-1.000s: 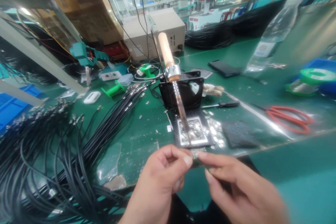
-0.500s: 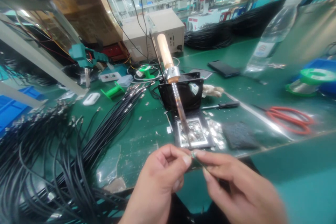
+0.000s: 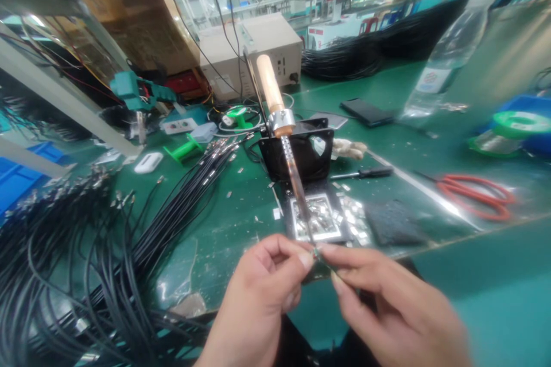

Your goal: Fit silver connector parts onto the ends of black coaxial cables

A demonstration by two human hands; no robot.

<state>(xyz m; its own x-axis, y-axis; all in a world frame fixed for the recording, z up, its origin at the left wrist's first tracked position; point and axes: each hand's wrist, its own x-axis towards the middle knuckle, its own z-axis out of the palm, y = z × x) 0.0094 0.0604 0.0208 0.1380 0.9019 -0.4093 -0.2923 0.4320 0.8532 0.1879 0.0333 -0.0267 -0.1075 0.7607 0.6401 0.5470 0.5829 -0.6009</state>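
My left hand (image 3: 271,278) is closed, thumb and forefinger pinching a tiny green connector piece (image 3: 316,253) at its left side. My right hand (image 3: 379,292) is closed too, its fingertips on a thin black cable (image 3: 328,266) that runs to that piece. Just above the fingertips, the tip of a soldering iron (image 3: 297,178) with a wooden handle points down at the piece; whether they touch is too small to tell. The iron rests in a stand by a black fan frame (image 3: 297,155). Under it lies a white-rimmed tray (image 3: 294,223) of small metal parts.
Many black cables (image 3: 172,223) with metal ends lie at left. To the right are a dark sponge-like pad (image 3: 394,222), red-handled scissors (image 3: 476,198), a screwdriver (image 3: 370,173) and a solder spool (image 3: 512,126). Behind stand a phone (image 3: 365,112) and a plastic bottle (image 3: 447,57).
Both hands keep their pinch and have barely shifted. The small piece now sits slightly closer to the iron's tip.
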